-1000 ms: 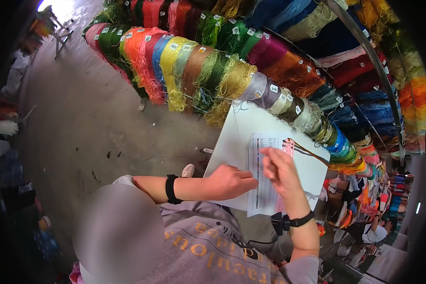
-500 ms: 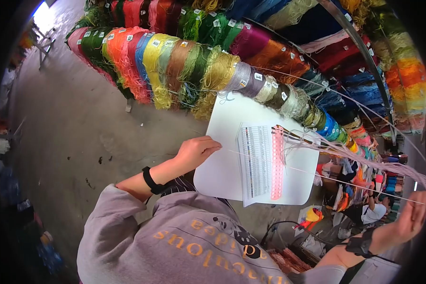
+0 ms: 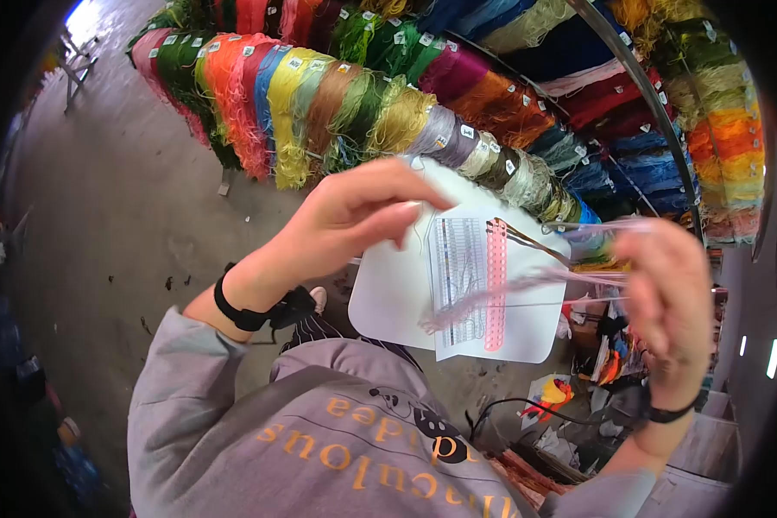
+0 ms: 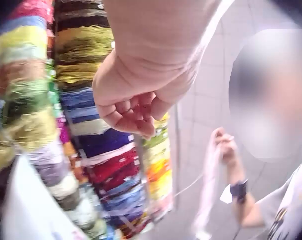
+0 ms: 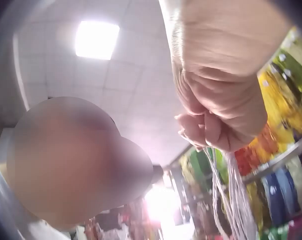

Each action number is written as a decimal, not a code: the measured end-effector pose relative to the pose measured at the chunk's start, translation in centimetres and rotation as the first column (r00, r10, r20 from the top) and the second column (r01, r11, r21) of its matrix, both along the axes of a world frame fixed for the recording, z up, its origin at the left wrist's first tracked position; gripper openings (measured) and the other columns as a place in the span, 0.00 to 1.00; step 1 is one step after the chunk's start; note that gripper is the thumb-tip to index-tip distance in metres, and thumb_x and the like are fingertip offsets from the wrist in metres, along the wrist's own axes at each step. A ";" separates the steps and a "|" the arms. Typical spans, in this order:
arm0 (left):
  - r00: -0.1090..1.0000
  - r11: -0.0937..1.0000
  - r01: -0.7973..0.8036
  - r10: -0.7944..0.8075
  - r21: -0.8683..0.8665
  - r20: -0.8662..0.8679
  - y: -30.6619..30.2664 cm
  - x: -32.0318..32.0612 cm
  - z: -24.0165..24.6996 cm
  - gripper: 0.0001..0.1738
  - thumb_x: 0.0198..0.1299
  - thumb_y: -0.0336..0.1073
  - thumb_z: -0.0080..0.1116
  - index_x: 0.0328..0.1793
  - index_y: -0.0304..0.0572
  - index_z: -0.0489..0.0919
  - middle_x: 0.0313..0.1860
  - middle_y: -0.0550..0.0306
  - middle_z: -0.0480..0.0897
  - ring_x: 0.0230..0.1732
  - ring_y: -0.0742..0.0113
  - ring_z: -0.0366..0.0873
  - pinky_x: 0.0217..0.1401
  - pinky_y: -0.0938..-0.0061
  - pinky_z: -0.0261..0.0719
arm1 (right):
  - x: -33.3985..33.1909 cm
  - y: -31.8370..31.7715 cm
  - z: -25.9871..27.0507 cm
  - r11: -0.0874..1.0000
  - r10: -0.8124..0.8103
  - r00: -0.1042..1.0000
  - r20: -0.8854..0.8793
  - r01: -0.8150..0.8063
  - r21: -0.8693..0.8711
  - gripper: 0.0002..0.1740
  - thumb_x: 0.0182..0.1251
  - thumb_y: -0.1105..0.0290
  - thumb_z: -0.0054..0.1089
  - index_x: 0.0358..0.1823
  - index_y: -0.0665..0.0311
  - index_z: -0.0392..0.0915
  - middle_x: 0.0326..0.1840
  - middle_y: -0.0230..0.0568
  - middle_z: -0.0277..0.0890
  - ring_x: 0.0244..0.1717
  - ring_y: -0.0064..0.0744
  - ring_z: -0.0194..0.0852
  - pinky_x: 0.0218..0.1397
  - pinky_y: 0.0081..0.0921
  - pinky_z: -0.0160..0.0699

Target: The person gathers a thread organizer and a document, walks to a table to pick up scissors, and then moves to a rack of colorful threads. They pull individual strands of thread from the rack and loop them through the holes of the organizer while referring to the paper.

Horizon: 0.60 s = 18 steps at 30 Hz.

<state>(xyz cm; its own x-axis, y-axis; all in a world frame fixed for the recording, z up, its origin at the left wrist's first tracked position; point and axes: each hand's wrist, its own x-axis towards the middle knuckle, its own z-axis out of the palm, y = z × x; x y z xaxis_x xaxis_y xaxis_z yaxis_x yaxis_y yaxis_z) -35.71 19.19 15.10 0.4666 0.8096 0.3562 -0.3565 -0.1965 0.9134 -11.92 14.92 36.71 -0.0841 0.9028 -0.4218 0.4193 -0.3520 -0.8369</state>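
In the head view the left hand (image 3: 350, 211) hangs over the left part of a white board (image 3: 388, 293), blurred, thumb and forefinger apart and no thread visible between them. The left wrist view shows that hand's fingers (image 4: 133, 115) bent inward. At the right, the right hand (image 3: 669, 289) grips a bundle of pale pink threads (image 3: 535, 281), whose blurred loose end trails left across a printed sheet (image 3: 457, 276) and a pink perforated strip (image 3: 496, 293). Pale strands (image 5: 236, 200) hang from its curled fingers (image 5: 206, 132) in the right wrist view.
Racks of labelled, multicoloured thread skeins (image 3: 328, 104) run diagonally beyond the board. A curved metal bar (image 3: 647, 95) crosses the racks. Dark brown threads (image 3: 531, 242) lie by the strip's top. A colourful bag (image 3: 548, 397) sits below right, near a black cable (image 3: 492, 410).
The right hand swung far out right with the pink threads, then came partway back left. The left hand moved left, then rose toward the camera. The threads' end now trails over the sheet.
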 end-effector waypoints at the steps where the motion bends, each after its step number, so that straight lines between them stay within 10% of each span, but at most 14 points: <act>1: 0.999 0.980 -0.047 0.045 0.195 0.019 -0.3 0.6 2.1 0.21 0.65 0.39 0.55 0.60 0.32 0.73 0.42 0.58 0.78 0.39 0.72 0.73 0.46 0.74 0.73 | -0.6 0.1 -1.7 0.993 0.067 0.996 0.057 -0.061 -0.101 0.14 0.70 0.67 0.50 0.42 0.72 0.78 0.13 0.28 0.68 0.05 0.10 0.51 0.07 0.10 0.45; 3: 0.995 0.922 -0.073 0.039 0.380 0.097 -1.1 3.1 4.7 0.28 0.63 0.42 0.58 0.65 0.33 0.68 0.40 0.60 0.75 0.43 0.72 0.72 0.49 0.73 0.71 | -1.6 0.1 -2.7 0.951 0.169 0.984 -0.060 -0.179 -0.253 0.13 0.69 0.68 0.51 0.42 0.72 0.78 0.14 0.30 0.69 0.06 0.11 0.54 0.08 0.11 0.48; 5: 0.968 0.932 0.235 -0.249 0.276 0.017 -1.9 4.2 6.2 0.32 0.62 0.44 0.60 0.66 0.33 0.66 0.41 0.61 0.74 0.40 0.73 0.72 0.46 0.74 0.71 | -1.2 -0.5 -1.8 0.946 0.178 0.979 -0.097 -0.197 -0.258 0.13 0.69 0.68 0.51 0.40 0.72 0.79 0.13 0.31 0.68 0.07 0.11 0.54 0.08 0.11 0.48; 6: 0.878 0.880 0.475 -0.472 -0.023 0.080 -2.4 4.7 6.0 0.28 0.62 0.46 0.61 0.60 0.32 0.71 0.36 0.62 0.76 0.36 0.76 0.71 0.41 0.75 0.71 | -0.2 -0.7 -0.6 0.976 0.179 0.979 -0.097 -0.189 -0.104 0.13 0.70 0.68 0.51 0.43 0.72 0.77 0.16 0.31 0.69 0.07 0.10 0.54 0.09 0.10 0.49; 9: 0.796 0.797 0.592 -0.602 -0.119 -0.066 -2.4 4.0 4.0 0.23 0.64 0.47 0.57 0.52 0.31 0.76 0.30 0.64 0.76 0.32 0.78 0.70 0.37 0.79 0.70 | 6.2 -1.9 0.6 0.774 0.215 0.975 -0.049 -0.140 0.617 0.17 0.70 0.64 0.53 0.51 0.72 0.71 0.26 0.27 0.70 0.08 0.05 0.53 0.15 0.06 0.55; 11: 0.904 0.908 0.398 -0.412 -0.129 -0.112 -3.4 3.5 0.5 0.21 0.66 0.46 0.54 0.44 0.31 0.79 0.27 0.64 0.76 0.29 0.79 0.69 0.34 0.82 0.67 | 10.2 -1.4 1.7 0.795 0.056 0.906 -0.419 0.213 0.568 0.13 0.77 0.72 0.35 0.56 0.69 0.64 0.27 0.26 0.70 0.05 0.03 0.46 0.05 0.07 0.45; 12: 0.922 0.901 0.364 -0.385 -0.235 -0.050 -4.1 2.9 -0.6 0.17 0.67 0.44 0.52 0.42 0.34 0.79 0.25 0.66 0.73 0.27 0.79 0.65 0.31 0.81 0.65 | 10.1 -1.9 0.9 0.657 -0.134 0.940 -0.313 0.320 0.683 0.13 0.77 0.70 0.36 0.55 0.70 0.64 0.25 0.23 0.67 0.06 0.03 0.45 0.06 0.06 0.44; 15: 0.933 0.846 0.353 -0.348 -0.400 0.088 -5.3 1.6 -3.0 0.14 0.67 0.42 0.52 0.38 0.38 0.80 0.22 0.68 0.69 0.24 0.78 0.62 0.29 0.81 0.62 | 13.9 -1.8 -0.4 0.687 -0.284 0.875 -0.391 0.471 0.554 0.14 0.77 0.70 0.36 0.55 0.71 0.64 0.25 0.23 0.66 0.05 0.04 0.44 0.08 0.05 0.44; 16: 0.922 0.807 0.388 -0.344 -0.446 0.179 -5.4 1.0 -3.8 0.14 0.66 0.43 0.54 0.38 0.39 0.80 0.21 0.68 0.68 0.24 0.77 0.62 0.29 0.81 0.61 | 19.4 -0.4 -0.3 0.912 0.202 0.776 -0.597 0.073 0.404 0.14 0.77 0.70 0.36 0.55 0.71 0.65 0.24 0.24 0.65 0.05 0.06 0.46 0.09 0.05 0.44; 18: 0.907 0.822 0.397 -0.283 -0.409 0.312 -6.1 -1.0 -6.9 0.14 0.65 0.44 0.56 0.37 0.40 0.80 0.20 0.67 0.68 0.23 0.75 0.63 0.30 0.79 0.62 | 23.0 0.5 -2.1 0.920 0.098 0.707 -0.700 0.205 0.335 0.16 0.77 0.68 0.37 0.54 0.73 0.67 0.22 0.24 0.62 0.06 0.08 0.48 0.10 0.10 0.44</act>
<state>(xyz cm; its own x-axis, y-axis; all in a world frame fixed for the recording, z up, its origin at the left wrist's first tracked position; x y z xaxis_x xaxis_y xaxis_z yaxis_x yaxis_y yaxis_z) -36.71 13.06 8.16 0.6944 0.7095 0.1201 -0.5300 0.3913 0.7523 11.03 15.40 34.57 -0.1599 0.9825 0.0956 -0.3417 0.0357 -0.9391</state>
